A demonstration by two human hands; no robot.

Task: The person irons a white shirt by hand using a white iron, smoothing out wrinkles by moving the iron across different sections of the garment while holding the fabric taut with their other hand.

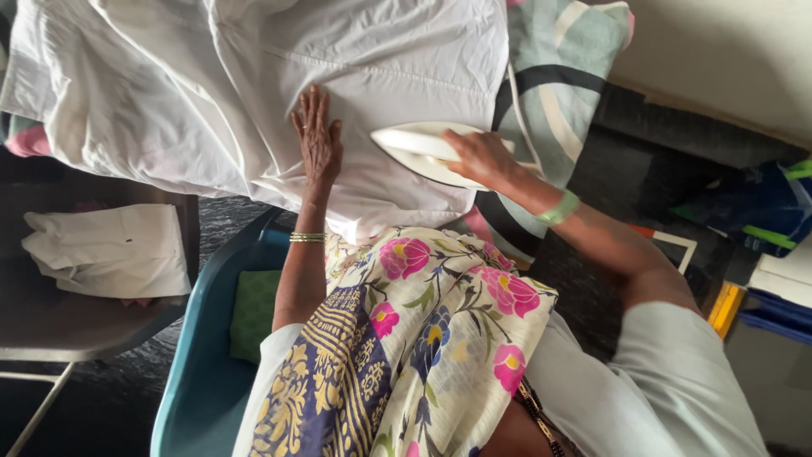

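White garment [254, 93] spread across upper frame over patterned padding [562, 76]; pinned flat by open left hand [319, 140] at centre, keeping cloth taut beside cream iron [423, 152] gripped by right hand [482, 158].

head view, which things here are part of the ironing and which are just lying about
In use:
- white iron, gripped by right hand
- white garment, pressed flat by left hand
- patterned padding underneath

Lying about:
- folded white cloth on grey chair
- teal chair
- green cushion
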